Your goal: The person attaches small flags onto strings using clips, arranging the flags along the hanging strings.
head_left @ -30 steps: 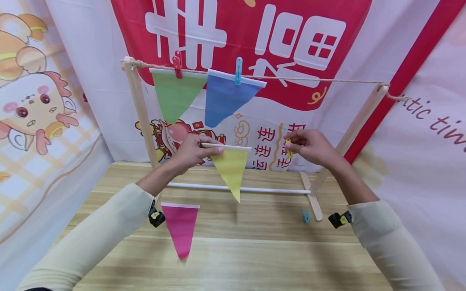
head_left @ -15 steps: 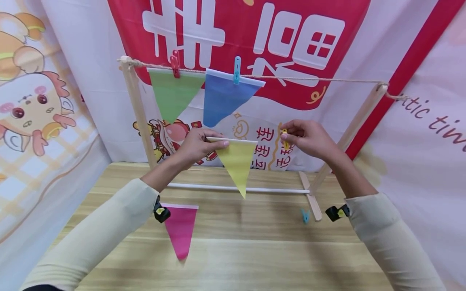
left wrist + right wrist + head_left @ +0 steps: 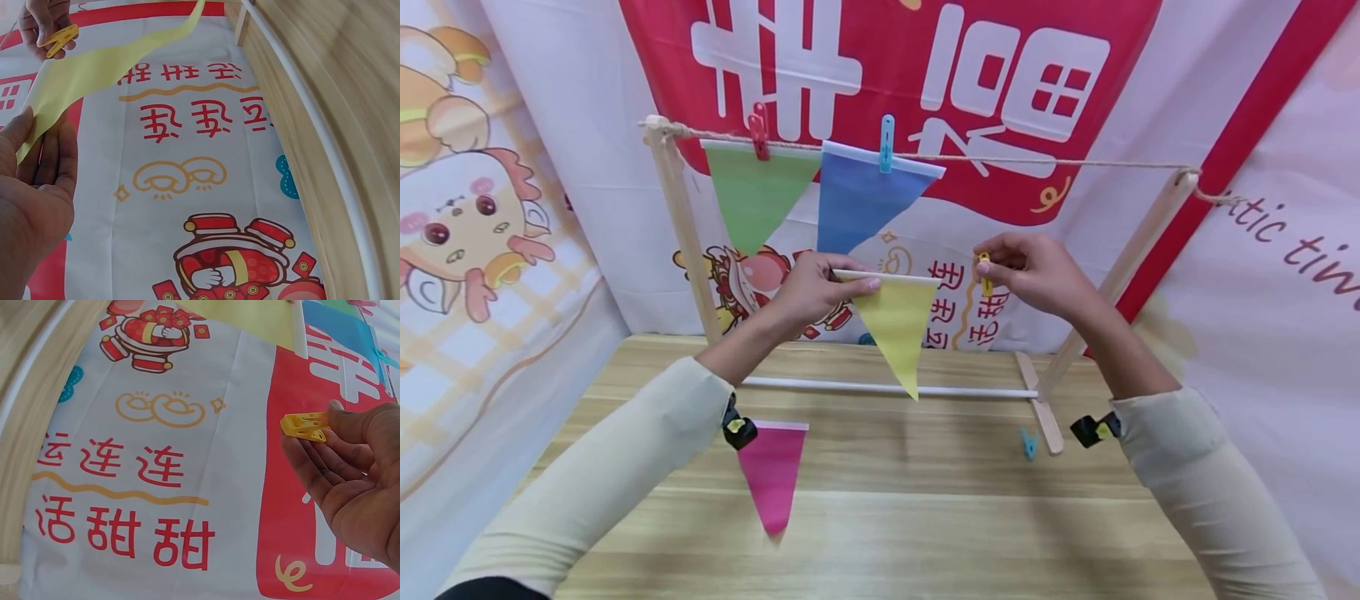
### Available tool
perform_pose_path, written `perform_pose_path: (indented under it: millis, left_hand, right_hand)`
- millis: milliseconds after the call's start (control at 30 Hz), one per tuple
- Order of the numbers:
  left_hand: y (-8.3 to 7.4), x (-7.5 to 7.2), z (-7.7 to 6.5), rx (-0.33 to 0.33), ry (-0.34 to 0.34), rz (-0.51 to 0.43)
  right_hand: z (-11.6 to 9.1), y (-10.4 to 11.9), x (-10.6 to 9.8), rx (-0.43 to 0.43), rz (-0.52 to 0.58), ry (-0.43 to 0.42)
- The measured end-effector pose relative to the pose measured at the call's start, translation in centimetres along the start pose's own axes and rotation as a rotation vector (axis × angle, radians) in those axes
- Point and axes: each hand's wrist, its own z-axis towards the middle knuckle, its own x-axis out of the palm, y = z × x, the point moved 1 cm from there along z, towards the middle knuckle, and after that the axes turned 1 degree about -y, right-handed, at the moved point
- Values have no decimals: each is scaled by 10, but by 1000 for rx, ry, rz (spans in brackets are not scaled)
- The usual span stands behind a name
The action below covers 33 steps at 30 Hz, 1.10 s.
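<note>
My left hand point(image 3: 820, 287) pinches a yellow triangular pennant point(image 3: 898, 321) by the left end of its white top edge, and its point hangs downward. To the right, my right hand point(image 3: 1033, 271) holds a yellow clothespin point(image 3: 985, 275) between thumb and fingers; the right wrist view shows the clothespin point(image 3: 304, 425) at the fingertips. Both hands are below a twine line point(image 3: 1037, 160). From that line hang a green pennant point(image 3: 760, 196) under a red clothespin point(image 3: 759, 133) and a blue pennant point(image 3: 865, 200) under a light blue clothespin point(image 3: 887, 143).
Wooden posts point(image 3: 685, 237) hold the twine at either side, joined low down by a white rod point(image 3: 970, 392). A pink pennant point(image 3: 775, 475) lies on the wooden table point(image 3: 925, 533), and a blue clothespin point(image 3: 1029, 444) lies at the right. A printed cloth point(image 3: 1097, 208) covers the back.
My left hand has moved up and to the right with the yellow pennant. My right hand has risen slightly with the yellow clothespin, and the two hands are closer together.
</note>
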Motion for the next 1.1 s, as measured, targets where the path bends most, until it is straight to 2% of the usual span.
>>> perform_pose_path:
  millis: [600, 933, 1100]
  left_hand:
    - [-17, 13, 12, 15, -29, -9]
    - [-28, 22, 19, 66, -6, -97]
    - [-30, 24, 22, 60, -11, -136]
  right_hand:
    - [3, 15, -14, -54, -9, -94]
    - [3, 30, -22, -66, 13, -188]
    - [2, 33, -21, -71, 54, -229]
